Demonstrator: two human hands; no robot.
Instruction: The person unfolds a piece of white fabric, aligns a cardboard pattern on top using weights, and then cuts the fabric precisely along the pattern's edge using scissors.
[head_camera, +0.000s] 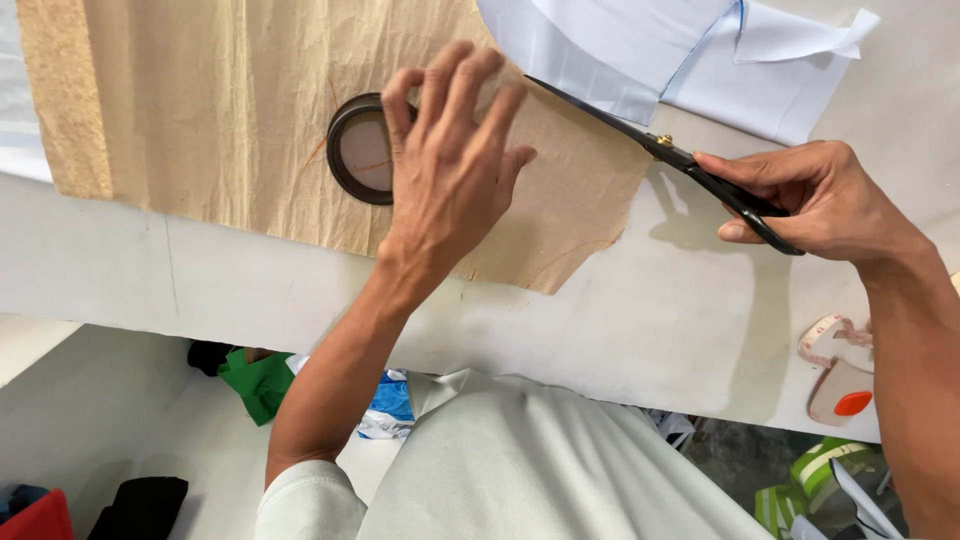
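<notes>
Your left hand (450, 165) lies flat and open on the tan pattern paper (240, 110) on the table (620, 320); your right hand (815, 200) grips the black scissors (680, 160) at its edge. If the paper slips, you'll probably wander off the cut line.

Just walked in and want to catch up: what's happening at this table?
A person is cutting brown paper on a white table. The left hand presses the sheet flat beside a round dark weight, while the right hand works black scissors at the sheet's edge. Pale blue fabric lies beyond.
</notes>
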